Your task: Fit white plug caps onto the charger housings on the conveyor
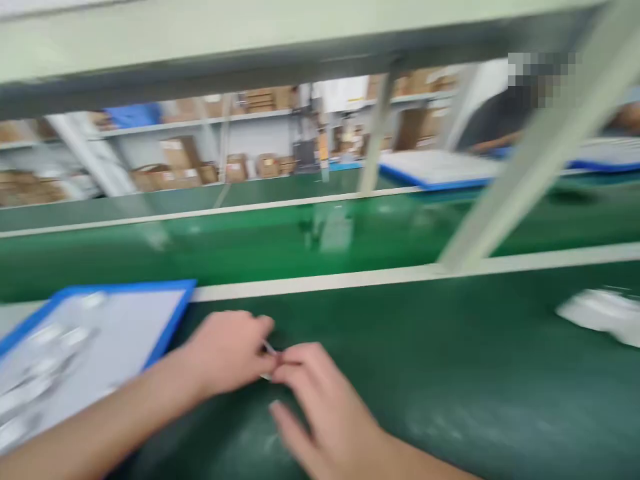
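Two hands are meeting near the front edge of the bench (450, 347): left hand (225, 353) and right hand (320, 400) are pinching a small thin part (270, 350), blurred. Handling step appears underway; next move is calling for a steady fingertip grip.

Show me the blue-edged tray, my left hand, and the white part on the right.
tray (125, 327): head view, bare pale surface near its far corner
left hand (227, 350): head view, back of the hand
white part (600, 312): head view, its blurred middle
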The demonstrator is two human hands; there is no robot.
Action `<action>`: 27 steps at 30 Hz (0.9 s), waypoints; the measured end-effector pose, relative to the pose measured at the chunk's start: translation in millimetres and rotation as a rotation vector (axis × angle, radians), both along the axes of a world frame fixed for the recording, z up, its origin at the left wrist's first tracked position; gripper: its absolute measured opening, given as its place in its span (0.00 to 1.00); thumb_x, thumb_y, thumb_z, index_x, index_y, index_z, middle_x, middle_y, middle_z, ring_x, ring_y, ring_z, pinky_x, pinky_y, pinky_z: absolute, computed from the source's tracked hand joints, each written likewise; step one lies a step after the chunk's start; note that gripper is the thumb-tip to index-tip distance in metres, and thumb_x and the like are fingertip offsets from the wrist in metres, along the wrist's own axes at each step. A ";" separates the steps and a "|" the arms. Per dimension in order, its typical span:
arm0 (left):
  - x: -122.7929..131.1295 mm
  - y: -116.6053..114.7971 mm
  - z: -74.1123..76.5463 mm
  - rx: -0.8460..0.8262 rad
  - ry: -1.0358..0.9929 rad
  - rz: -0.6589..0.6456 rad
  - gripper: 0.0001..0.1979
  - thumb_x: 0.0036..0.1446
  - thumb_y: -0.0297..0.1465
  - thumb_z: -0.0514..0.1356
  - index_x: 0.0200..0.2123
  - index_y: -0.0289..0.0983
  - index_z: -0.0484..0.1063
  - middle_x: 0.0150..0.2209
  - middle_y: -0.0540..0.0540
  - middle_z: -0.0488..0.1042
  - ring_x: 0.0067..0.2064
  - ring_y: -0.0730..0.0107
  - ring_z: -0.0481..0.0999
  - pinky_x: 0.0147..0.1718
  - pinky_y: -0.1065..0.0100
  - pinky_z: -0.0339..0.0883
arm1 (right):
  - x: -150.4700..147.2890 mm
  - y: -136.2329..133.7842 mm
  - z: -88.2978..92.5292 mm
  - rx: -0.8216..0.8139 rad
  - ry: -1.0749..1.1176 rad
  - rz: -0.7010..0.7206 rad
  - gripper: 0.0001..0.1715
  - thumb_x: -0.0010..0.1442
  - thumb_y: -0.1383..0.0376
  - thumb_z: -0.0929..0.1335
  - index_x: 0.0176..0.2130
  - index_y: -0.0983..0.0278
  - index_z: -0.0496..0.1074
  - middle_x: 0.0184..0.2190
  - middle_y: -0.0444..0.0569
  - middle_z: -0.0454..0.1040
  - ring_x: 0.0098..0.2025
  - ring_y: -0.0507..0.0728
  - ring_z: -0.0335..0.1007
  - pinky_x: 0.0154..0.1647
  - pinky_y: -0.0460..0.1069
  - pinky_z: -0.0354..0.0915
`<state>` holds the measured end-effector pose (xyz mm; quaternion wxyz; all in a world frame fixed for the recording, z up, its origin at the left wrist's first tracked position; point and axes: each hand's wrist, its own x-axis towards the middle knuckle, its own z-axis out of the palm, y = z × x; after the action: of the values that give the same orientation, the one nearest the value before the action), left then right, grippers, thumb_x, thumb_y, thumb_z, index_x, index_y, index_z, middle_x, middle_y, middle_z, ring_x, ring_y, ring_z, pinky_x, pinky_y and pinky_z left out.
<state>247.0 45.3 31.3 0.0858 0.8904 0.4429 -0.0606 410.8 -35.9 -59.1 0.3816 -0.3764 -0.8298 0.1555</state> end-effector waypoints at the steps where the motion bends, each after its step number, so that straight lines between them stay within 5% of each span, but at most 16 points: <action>1: 1.2 -14.2 -6.9 -0.010 0.089 0.017 0.13 0.61 0.41 0.61 0.37 0.37 0.77 0.32 0.41 0.80 0.37 0.48 0.82 0.35 0.57 0.76 | 4.6 3.9 1.4 0.013 0.064 -0.041 0.11 0.68 0.68 0.62 0.50 0.62 0.66 0.48 0.55 0.70 0.51 0.60 0.69 0.53 0.56 0.70; 4: 14.8 -35.8 -24.9 0.044 0.065 0.103 0.19 0.66 0.46 0.53 0.42 0.37 0.75 0.34 0.39 0.81 0.36 0.47 0.83 0.34 0.56 0.75 | 10.4 21.3 0.8 -0.016 0.138 -0.068 0.07 0.70 0.66 0.62 0.48 0.59 0.65 0.47 0.54 0.67 0.46 0.59 0.70 0.42 0.53 0.73; 7: 8.3 -43.7 -21.4 0.090 0.049 0.241 0.22 0.70 0.45 0.46 0.44 0.35 0.72 0.34 0.39 0.80 0.35 0.47 0.83 0.33 0.57 0.74 | 9.4 30.1 -1.3 -0.186 0.144 -0.057 0.10 0.72 0.57 0.61 0.51 0.57 0.63 0.48 0.52 0.68 0.46 0.58 0.72 0.43 0.53 0.74; 13: -107.7 -56.3 -2.8 0.249 0.089 0.630 0.18 0.72 0.39 0.44 0.52 0.36 0.67 0.44 0.35 0.77 0.45 0.44 0.80 0.38 0.54 0.72 | 7.2 36.5 -5.1 -0.303 -0.032 0.059 0.17 0.69 0.51 0.65 0.53 0.54 0.65 0.52 0.51 0.69 0.50 0.62 0.72 0.46 0.56 0.73; 18: -185.8 -49.1 -22.3 0.114 0.116 0.568 0.13 0.68 0.35 0.51 0.50 0.40 0.70 0.45 0.42 0.74 0.40 0.58 0.80 0.41 0.62 0.72 | 1.5 40.2 -5.9 -0.285 -0.091 0.246 0.14 0.70 0.58 0.64 0.54 0.52 0.67 0.51 0.49 0.72 0.50 0.62 0.71 0.49 0.58 0.72; 22: -170.8 -49.4 -29.3 0.173 0.016 0.581 0.13 0.68 0.34 0.48 0.49 0.37 0.69 0.45 0.40 0.70 0.42 0.56 0.78 0.44 0.57 0.70 | 3.0 36.5 -1.6 -0.229 -0.100 0.275 0.19 0.71 0.62 0.62 0.59 0.51 0.64 0.56 0.50 0.70 0.56 0.62 0.69 0.54 0.59 0.70; 27: -79.3 -72.1 -16.0 0.219 -0.546 0.540 0.09 0.66 0.37 0.56 0.45 0.41 0.71 0.46 0.46 0.70 0.40 0.62 0.77 0.43 0.62 0.71 | 8.5 29.7 4.2 -0.038 0.063 0.116 0.25 0.67 0.66 0.65 0.62 0.55 0.59 0.59 0.54 0.63 0.59 0.63 0.64 0.59 0.60 0.68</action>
<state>167.7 -26.8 15.2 0.1179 0.7291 0.6259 0.2507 419.4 -6.3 -54.9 0.3909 -0.3295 -0.8347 0.2048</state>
